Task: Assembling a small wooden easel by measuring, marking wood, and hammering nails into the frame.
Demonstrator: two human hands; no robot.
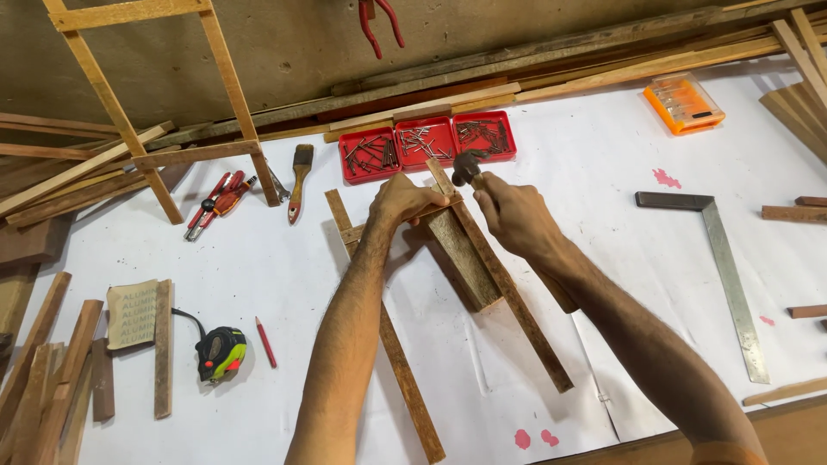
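At the middle of the white-covered bench (603,146), the left hand (401,202) presses its fingers closed over a short cross strip on the wooden frame (482,258), pinning it. Just at its three o'clock, the right hand (512,215) is wrapped tight around the handle of a hammer (468,166), whose dark head sits at twelve o'clock above the joint. Red nail trays (426,142) lie beyond at twelve o'clock, a steel square (728,267) at three, a tape measure (221,351) at eight.

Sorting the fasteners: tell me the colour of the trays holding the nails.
Red: three trays side by side beyond both hands, clearest in the head view.
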